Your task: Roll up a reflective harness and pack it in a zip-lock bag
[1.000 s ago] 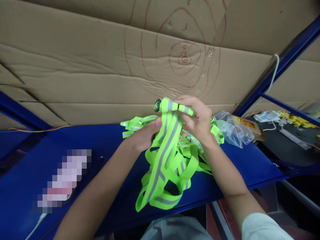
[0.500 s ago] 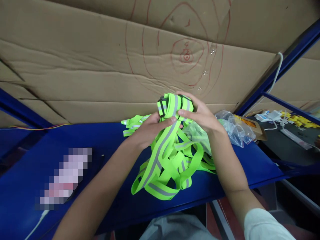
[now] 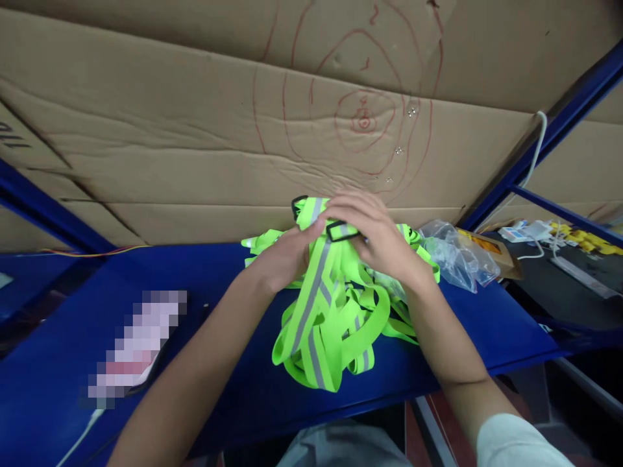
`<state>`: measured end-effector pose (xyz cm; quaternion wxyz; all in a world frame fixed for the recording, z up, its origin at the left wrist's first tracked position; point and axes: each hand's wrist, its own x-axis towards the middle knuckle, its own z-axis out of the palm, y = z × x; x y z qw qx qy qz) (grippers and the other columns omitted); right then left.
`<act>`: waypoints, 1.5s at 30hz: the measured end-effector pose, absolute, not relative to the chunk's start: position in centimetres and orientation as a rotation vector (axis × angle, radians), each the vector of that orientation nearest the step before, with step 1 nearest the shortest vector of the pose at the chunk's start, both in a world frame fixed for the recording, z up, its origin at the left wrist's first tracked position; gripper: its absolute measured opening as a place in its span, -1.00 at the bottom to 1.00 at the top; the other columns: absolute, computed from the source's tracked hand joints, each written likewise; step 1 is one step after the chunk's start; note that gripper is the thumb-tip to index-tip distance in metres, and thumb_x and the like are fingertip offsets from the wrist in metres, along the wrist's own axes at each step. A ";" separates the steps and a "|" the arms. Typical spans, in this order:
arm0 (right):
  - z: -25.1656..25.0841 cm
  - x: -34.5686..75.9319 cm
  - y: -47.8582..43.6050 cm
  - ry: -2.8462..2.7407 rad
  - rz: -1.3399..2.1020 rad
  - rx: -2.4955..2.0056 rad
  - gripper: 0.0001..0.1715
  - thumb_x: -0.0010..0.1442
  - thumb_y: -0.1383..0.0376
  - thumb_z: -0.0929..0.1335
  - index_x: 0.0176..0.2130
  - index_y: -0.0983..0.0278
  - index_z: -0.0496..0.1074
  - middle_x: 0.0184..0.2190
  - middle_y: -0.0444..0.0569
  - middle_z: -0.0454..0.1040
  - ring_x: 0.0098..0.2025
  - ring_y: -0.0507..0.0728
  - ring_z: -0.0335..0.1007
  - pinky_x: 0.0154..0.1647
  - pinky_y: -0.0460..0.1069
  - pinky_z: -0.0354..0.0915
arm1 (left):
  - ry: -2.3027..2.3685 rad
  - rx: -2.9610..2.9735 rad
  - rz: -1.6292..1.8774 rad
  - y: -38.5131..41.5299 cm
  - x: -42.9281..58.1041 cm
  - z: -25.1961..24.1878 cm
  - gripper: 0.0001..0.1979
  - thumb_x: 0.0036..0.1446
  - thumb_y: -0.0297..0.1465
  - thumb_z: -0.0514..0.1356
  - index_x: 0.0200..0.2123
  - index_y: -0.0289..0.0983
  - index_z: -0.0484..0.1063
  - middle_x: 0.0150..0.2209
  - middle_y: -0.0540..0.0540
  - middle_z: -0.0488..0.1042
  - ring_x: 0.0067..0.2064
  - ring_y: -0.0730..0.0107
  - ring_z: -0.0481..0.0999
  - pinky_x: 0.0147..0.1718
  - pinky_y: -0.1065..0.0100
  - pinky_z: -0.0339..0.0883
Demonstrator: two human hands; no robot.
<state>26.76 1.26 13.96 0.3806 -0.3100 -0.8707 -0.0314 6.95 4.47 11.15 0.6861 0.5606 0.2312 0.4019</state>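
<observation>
A tangle of neon green straps with grey reflective stripes (image 3: 331, 318) lies on the blue shelf (image 3: 219, 285) and rises into both my hands. My left hand (image 3: 282, 256) is closed on the upper part of the straps from the left. My right hand (image 3: 374, 237) is curled over the folded top of the straps, where a black buckle (image 3: 341, 231) shows under its fingers. More green strap (image 3: 265, 243) lies flat behind my left hand.
A wall of brown cardboard (image 3: 195, 143) with red pen circles backs the shelf. A crumpled clear plastic bag (image 3: 452, 253) lies right of the straps. A blurred-out flat object (image 3: 136, 344) sits at the left. A neighbouring surface with white cables and yellow items (image 3: 559, 243) is at far right.
My hands have kept folding the top of the straps; the bundle dropped slightly, and the black buckle now shows under my right fingers. The hanging loops have bunched up shorter.
</observation>
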 end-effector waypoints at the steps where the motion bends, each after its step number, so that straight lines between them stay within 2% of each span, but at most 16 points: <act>1: 14.1 26.7 1.1 -2.304 0.015 -0.751 -0.39 0.29 0.46 0.29 0.26 0.11 0.42 0.36 0.01 0.35 0.49 0.24 0.09 0.53 0.30 -0.06 | 0.515 1.236 0.909 4.5 6.7 11.4 -0.40 0.16 0.01 0.35 0.15 -0.20 0.49 0.06 -0.18 0.62 0.12 0.00 0.60 0.09 0.09 0.49; 3: 14.5 26.9 0.8 -2.375 0.218 -0.669 -0.44 0.35 0.36 0.31 0.30 0.11 0.38 0.44 0.01 0.23 0.54 0.24 -0.02 0.55 0.30 -0.08 | 0.517 1.171 0.924 4.4 6.3 11.7 -0.42 0.07 -0.10 0.46 0.10 -0.24 0.53 0.04 -0.20 0.63 0.04 0.00 0.64 0.04 0.09 0.53; 6: 14.8 27.4 1.1 -2.092 0.369 -0.713 -0.53 0.43 0.14 0.31 0.28 0.07 0.39 0.41 0.00 0.27 0.48 0.20 0.12 0.47 0.23 0.13 | 0.566 1.127 0.928 4.2 6.0 11.8 -0.48 -0.02 -0.21 0.52 -0.02 -0.30 0.60 -0.04 -0.23 0.66 -0.07 0.01 0.68 -0.05 0.09 0.57; 8: 14.6 27.6 1.6 -1.907 0.435 -0.802 -0.39 0.36 -0.01 0.39 0.30 0.10 0.37 0.37 0.04 0.33 0.41 0.21 0.25 0.38 0.18 0.27 | 0.596 1.164 0.931 4.0 6.1 11.4 -0.51 -0.04 -0.24 0.54 -0.04 -0.28 0.61 -0.05 -0.20 0.67 -0.09 0.05 0.68 -0.08 0.13 0.57; 10: 14.3 27.4 2.0 -1.908 0.549 -0.883 -0.26 0.23 -0.09 0.47 0.27 0.15 0.40 0.25 0.06 0.46 0.26 0.22 0.40 0.28 0.14 0.35 | 0.637 1.236 0.935 3.9 6.5 11.0 -0.50 -0.06 -0.26 0.55 -0.03 -0.22 0.60 -0.03 -0.15 0.67 -0.08 0.11 0.67 -0.08 0.18 0.55; 12: 13.9 26.9 2.2 -1.949 0.639 -0.923 -0.34 0.21 -0.08 0.49 0.15 0.20 0.49 0.07 0.02 0.59 0.07 0.20 0.52 0.17 0.11 0.41 | 0.696 1.325 0.935 4.1 6.7 10.5 -0.50 -0.07 -0.28 0.55 -0.02 -0.19 0.60 -0.03 -0.10 0.67 -0.06 0.14 0.66 -0.06 0.21 0.52; 14: 13.5 26.3 2.4 -1.932 0.640 -0.910 -0.48 0.27 -0.05 0.46 0.05 0.22 0.55 -0.05 -0.02 0.63 -0.02 0.17 0.53 0.11 0.09 0.41 | 0.760 1.418 0.934 4.4 6.7 10.1 -0.49 -0.05 -0.28 0.53 0.00 -0.17 0.59 -0.01 -0.09 0.66 -0.01 0.12 0.64 -0.02 0.19 0.50; 19: 13.1 26.2 2.5 -2.033 0.555 -0.899 -0.57 0.34 -0.02 0.40 0.00 0.23 0.55 -0.07 -0.04 0.62 -0.02 0.18 0.53 0.07 0.06 0.37 | 0.825 1.650 0.927 5.2 6.0 9.8 -0.42 -0.02 -0.24 0.51 0.10 -0.16 0.56 0.06 -0.11 0.63 0.10 0.04 0.58 0.12 0.10 0.43; 26: 14.7 27.4 1.1 -1.993 0.320 -0.939 -0.60 0.31 0.02 0.45 0.01 0.20 0.54 -0.13 -0.06 0.62 -0.14 0.15 0.52 -0.09 0.01 0.38 | 0.504 1.234 0.683 5.5 6.5 9.4 -0.35 -0.05 -0.19 0.54 0.11 -0.23 0.52 -0.04 -0.24 0.66 -0.11 0.00 0.70 -0.02 0.03 0.55; 31: 15.3 28.4 0.7 -1.960 0.394 -0.907 -0.55 0.24 -0.01 0.49 0.01 0.18 0.58 -0.12 -0.06 0.63 -0.10 0.18 0.54 0.00 0.06 0.44 | 0.388 1.378 0.441 5.1 6.7 9.6 -0.57 0.16 -0.13 0.40 0.00 -0.28 0.60 -0.08 -0.29 0.68 -0.07 0.01 0.70 -0.05 0.10 0.56; 35: 16.0 28.8 -0.1 -1.921 0.417 -0.910 -0.53 0.20 -0.04 0.51 -0.03 0.17 0.62 -0.16 -0.07 0.63 -0.10 0.20 0.55 0.01 0.10 0.48 | 0.512 1.818 0.437 4.6 5.3 11.6 -0.66 0.11 -0.16 0.42 -0.11 -0.23 0.65 -0.14 -0.15 0.70 -0.08 0.11 0.68 -0.11 0.27 0.55; 41: 17.6 29.2 -3.3 -1.703 0.128 -0.930 -0.56 0.21 0.01 0.52 0.03 0.10 0.61 -0.09 -0.07 0.63 -0.04 0.26 0.57 0.02 0.15 0.51 | 0.407 1.976 0.202 3.9 4.8 12.4 -0.61 0.11 -0.15 0.41 -0.04 -0.22 0.61 -0.08 -0.14 0.67 -0.07 0.09 0.67 -0.15 0.29 0.54; 45: 17.9 29.2 -4.0 -1.660 -0.116 -0.922 -0.61 0.23 0.16 0.53 0.06 0.07 0.59 -0.01 -0.07 0.62 0.04 0.28 0.56 0.14 0.18 0.47 | 0.436 1.888 0.321 3.8 5.9 11.5 -0.52 0.10 -0.12 0.42 0.04 -0.22 0.55 -0.04 -0.16 0.66 -0.03 0.04 0.65 -0.13 0.24 0.53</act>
